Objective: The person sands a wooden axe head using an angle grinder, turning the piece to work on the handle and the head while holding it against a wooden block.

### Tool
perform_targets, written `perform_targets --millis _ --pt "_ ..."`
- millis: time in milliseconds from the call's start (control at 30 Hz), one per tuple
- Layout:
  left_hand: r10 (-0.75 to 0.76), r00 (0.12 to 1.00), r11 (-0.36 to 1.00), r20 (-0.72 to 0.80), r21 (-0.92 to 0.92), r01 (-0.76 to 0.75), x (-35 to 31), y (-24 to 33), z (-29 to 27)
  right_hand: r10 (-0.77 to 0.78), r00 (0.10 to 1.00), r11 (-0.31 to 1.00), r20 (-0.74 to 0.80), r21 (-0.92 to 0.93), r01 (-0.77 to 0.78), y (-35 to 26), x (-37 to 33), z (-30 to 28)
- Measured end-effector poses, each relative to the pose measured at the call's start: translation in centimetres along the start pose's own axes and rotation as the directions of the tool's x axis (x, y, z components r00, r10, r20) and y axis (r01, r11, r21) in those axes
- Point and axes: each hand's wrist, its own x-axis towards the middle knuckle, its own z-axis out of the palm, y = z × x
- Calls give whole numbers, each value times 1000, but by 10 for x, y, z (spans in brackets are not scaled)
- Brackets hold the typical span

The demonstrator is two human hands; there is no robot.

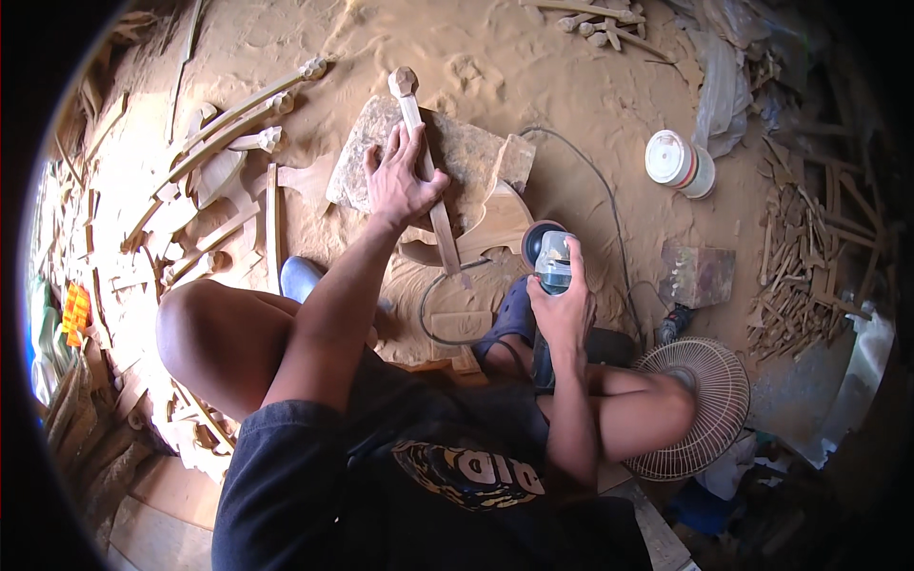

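The left hand (405, 188), fingers partly spread, lies across a wooden bar (442, 233) on a stone block (354, 157); the bar's knobbed end extends beyond the fingertips, its plain end below the palm. To the right, apart from the bar, the right hand (564, 309) is wrapped around a power tool (553, 264).

Stretching left arm (333, 295) forward with left hand (398, 188) splayed, palm down; holding right hand (564, 319) curled, farther back.
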Motion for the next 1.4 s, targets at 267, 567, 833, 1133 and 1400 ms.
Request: perform_targets --millis 267,567,833,1133,1400 --pt "-6 995 998 -96 -64 0 0 -2 3 -268 960 959 -77 68 274 -2 -13 14" --pt "-13 994 1000 -108 13 14 -1 -2 5 -362 922 928 139 -35 370 -42 -23 31" --pt "-14 992 1000 -122 -12 13 0 0 2 -331 921 933 204 -75 352 -53 -21 35" --pt "-16 997 1000 -72 12 17 0 0 3 -278 940 947 199 -107 302 -56 -15 37" --pt "-8 1000 1000 -12 4 8 2 1 1 -149 989 988 10 -47 149 -32 12 24"
